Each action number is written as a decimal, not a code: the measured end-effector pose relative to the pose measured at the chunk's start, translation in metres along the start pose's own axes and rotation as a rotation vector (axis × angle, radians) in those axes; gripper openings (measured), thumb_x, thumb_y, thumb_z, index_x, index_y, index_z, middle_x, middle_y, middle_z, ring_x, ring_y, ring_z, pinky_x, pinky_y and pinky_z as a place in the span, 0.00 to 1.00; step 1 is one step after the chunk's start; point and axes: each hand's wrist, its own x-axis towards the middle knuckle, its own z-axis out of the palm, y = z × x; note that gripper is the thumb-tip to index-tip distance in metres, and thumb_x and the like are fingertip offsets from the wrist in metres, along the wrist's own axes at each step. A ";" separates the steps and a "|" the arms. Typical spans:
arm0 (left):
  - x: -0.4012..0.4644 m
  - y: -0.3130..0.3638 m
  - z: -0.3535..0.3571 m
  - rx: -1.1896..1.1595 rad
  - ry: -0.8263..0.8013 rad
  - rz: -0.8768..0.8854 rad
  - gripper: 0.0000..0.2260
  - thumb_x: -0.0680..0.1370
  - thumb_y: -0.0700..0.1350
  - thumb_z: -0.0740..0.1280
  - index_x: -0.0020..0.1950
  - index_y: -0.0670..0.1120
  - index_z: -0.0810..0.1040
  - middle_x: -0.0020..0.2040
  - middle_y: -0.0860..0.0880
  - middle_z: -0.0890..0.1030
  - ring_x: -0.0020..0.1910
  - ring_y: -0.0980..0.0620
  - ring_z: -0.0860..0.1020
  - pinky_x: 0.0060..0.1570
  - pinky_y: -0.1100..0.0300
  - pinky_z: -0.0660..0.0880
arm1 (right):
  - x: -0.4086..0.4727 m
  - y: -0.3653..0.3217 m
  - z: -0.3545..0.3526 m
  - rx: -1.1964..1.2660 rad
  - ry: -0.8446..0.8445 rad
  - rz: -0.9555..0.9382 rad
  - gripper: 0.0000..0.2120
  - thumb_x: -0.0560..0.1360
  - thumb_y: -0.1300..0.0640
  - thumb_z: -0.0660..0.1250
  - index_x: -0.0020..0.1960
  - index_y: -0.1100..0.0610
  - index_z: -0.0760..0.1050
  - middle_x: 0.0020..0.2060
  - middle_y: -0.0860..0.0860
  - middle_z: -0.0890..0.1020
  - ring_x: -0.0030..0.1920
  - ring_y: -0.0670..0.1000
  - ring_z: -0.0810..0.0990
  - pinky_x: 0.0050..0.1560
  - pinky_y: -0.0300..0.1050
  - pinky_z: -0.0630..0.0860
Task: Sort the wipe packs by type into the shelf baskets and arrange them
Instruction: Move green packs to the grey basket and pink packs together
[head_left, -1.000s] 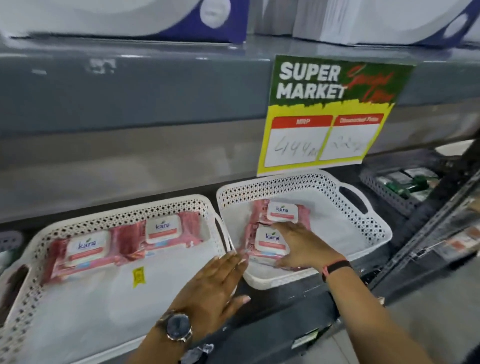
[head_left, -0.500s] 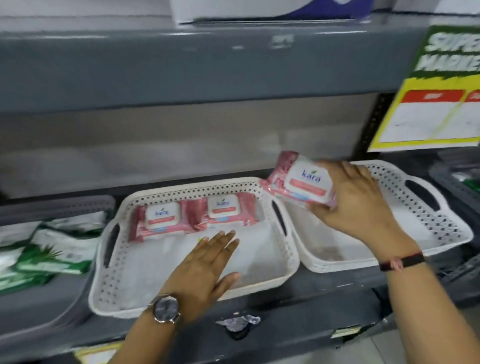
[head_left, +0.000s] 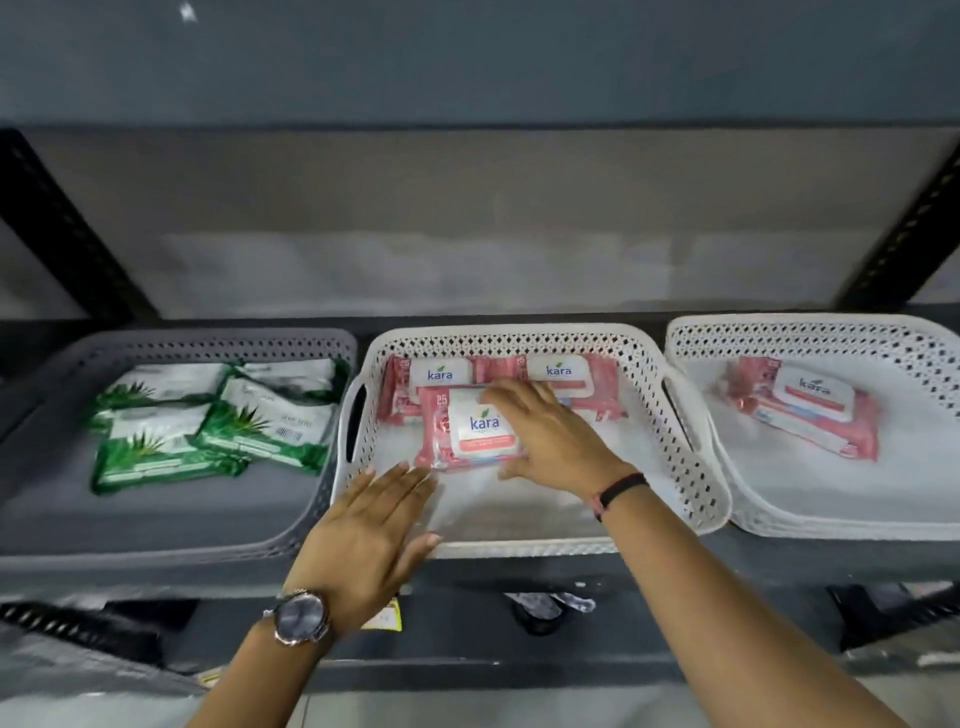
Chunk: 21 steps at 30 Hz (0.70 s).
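Three baskets stand side by side on the shelf. The middle white basket (head_left: 691, 467) holds two pink Kara packs at its back, one on the left (head_left: 402, 376) and one on the right (head_left: 597, 382). In front of them lies a third pink pack (head_left: 467, 426), with my right hand (head_left: 556, 441) gripping its right end. My left hand (head_left: 374, 525) hovers flat, fingers apart, over the basket's front left corner and holds nothing. The right white basket (head_left: 727, 499) holds one pink pack (head_left: 810, 410). The grey basket (head_left: 156, 545) on the left holds several green aloe packs (head_left: 208, 426).
A grey upper shelf runs overhead, with black perforated uprights (head_left: 62, 228) at both sides. Crumpled wrapper scraps (head_left: 550, 605) and a small yellow tag (head_left: 387, 616) lie on the dark shelf front below the baskets.
My right hand has carried the pink pack from the right basket into the middle one and set it down in front of the two there. The view has shifted left.
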 end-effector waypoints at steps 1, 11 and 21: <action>0.000 0.000 0.000 -0.003 0.002 0.000 0.29 0.81 0.58 0.41 0.61 0.42 0.74 0.56 0.42 0.81 0.56 0.45 0.78 0.64 0.60 0.52 | -0.004 0.002 -0.007 0.028 0.003 -0.009 0.36 0.67 0.56 0.74 0.70 0.56 0.61 0.72 0.54 0.63 0.70 0.55 0.61 0.70 0.50 0.62; 0.000 0.000 0.003 -0.043 0.048 0.018 0.28 0.81 0.59 0.42 0.63 0.41 0.72 0.58 0.41 0.79 0.60 0.48 0.68 0.67 0.63 0.50 | -0.063 0.155 -0.093 -0.125 0.255 0.666 0.32 0.67 0.67 0.69 0.69 0.59 0.62 0.70 0.62 0.66 0.69 0.62 0.63 0.69 0.58 0.63; 0.001 0.002 0.001 -0.031 0.039 -0.004 0.25 0.81 0.59 0.42 0.65 0.45 0.67 0.58 0.42 0.79 0.59 0.47 0.71 0.66 0.63 0.51 | -0.087 0.219 -0.074 -0.236 -0.069 0.888 0.33 0.70 0.50 0.69 0.70 0.52 0.58 0.66 0.61 0.67 0.68 0.63 0.63 0.70 0.68 0.55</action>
